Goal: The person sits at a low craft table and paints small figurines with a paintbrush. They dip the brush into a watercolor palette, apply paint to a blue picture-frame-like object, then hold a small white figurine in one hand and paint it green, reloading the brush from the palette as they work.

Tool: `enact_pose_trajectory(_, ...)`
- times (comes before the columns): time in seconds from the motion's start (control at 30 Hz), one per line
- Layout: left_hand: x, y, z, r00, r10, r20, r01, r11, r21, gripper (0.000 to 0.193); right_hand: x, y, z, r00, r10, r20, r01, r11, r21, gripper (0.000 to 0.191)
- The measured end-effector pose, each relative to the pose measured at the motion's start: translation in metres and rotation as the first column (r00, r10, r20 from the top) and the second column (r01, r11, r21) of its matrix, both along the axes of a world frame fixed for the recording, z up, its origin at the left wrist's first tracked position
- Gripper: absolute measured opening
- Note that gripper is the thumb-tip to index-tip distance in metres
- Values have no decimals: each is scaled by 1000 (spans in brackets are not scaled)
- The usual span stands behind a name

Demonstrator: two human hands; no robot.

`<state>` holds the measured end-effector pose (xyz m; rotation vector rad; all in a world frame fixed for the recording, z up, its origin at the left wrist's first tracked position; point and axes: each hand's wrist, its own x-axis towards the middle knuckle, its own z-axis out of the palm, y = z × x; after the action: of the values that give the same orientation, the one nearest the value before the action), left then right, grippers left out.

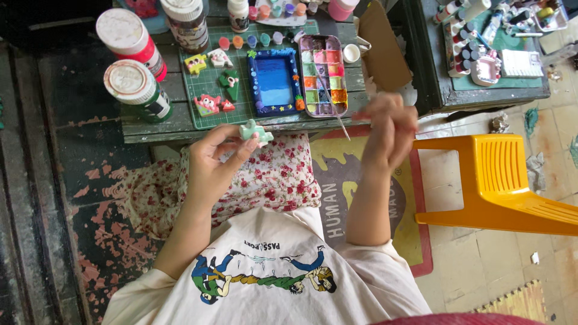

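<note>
Mint-green and small, a figurine (255, 132) sits pinched between the thumb and fingers (244, 147) of the left hand (217, 159), held above a floral-clad lap just in front of the worktop (174, 117). The right hand (390, 129), blurred, has its fingers pressed together around a thin brush (342, 123) whose tip points toward a paint palette (324, 75). On the green cutting mat (208, 84) lie five painted figurines (206, 105) beside one blue frame (274, 81). Two large paint jars (135, 87) stand at the left. One yellow chair (506, 180) stands to the right.
</note>
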<state>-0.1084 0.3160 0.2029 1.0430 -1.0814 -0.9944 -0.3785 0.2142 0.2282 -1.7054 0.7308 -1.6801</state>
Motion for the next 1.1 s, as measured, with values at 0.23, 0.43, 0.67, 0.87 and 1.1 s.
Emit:
enact_pose_trajectory(0.23, -3, 9, 11, 997, 8, 76, -4, 999, -54, 17, 17, 55, 34, 965, 63, -254, -133, 954, -268, 21)
enact_pose_trajectory(0.43, -3, 10, 19, 991, 38, 126, -31, 998, -53, 17, 19, 60, 48, 895, 9, -446, -177, 925, -336, 15)
enact_pose_trajectory(0.67, -3, 11, 25, 979, 74, 189, -63, 996, -64, 17, 22, 59, 53, 885, 36, -465, -212, 919, -332, 6)
enact_pose_trajectory(0.87, -2, 11, 25, 974, 87, 209, -72, 994, -79, 18, 24, 56, 58, 874, 51, -483, -236, 914, -331, 5)
enact_pose_trajectory(1.1, -1, 12, 22, 981, 77, 177, -65, 995, -77, 18, 23, 59, 59, 867, 50, -496, -244, 910, -335, 4)
